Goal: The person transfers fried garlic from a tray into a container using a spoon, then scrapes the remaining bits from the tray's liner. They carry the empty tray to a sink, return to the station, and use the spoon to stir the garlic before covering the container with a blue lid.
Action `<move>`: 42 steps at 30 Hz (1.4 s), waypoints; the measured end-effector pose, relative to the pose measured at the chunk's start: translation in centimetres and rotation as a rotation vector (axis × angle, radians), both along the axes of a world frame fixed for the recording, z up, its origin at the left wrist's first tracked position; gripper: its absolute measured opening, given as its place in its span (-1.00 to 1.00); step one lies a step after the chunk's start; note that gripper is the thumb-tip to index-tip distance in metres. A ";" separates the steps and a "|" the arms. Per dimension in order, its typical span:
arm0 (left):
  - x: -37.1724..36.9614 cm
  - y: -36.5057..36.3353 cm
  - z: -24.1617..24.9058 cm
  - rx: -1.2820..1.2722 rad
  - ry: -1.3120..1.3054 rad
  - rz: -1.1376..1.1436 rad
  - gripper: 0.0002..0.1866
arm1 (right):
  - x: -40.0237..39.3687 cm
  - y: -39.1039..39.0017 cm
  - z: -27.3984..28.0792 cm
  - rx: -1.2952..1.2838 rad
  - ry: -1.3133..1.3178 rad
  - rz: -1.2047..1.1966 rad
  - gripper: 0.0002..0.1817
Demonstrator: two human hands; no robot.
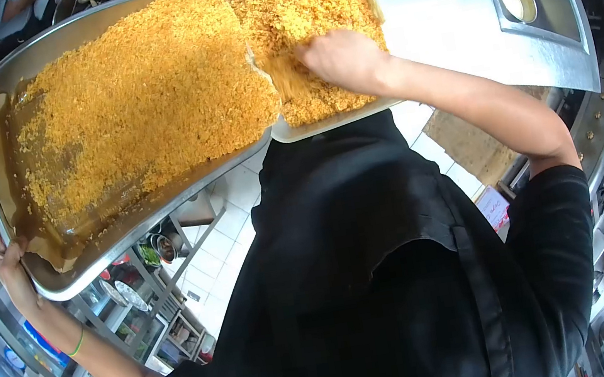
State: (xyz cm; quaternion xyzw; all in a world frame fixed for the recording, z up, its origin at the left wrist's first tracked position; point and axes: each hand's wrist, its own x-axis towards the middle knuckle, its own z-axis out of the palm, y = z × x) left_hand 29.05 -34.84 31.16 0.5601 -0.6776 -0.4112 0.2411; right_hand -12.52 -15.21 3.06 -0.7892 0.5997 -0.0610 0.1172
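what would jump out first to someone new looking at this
Probably the golden, crumb-like mass spread across the large metal tray at upper left, its lower-left corner held by the left hand. Next, the right hand amid more crumbs in the second tray, at top centre. The black apron also stands out, filling the lower middle.

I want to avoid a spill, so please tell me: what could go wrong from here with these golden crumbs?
The left hand holds the outer corner of the paper-lined metal tray; if its grip slips, that end might drop and spill golden crumbs.

The right hand is down in the crumbs of the second tray, which lie close to its rim; a hard sweep could push some over the edge.
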 end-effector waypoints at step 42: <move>0.0 0.1 -0.5 0.046 0.034 -0.051 -0.50 | 5.8 31.3 -26.6 0.394 -0.802 -0.820 -0.71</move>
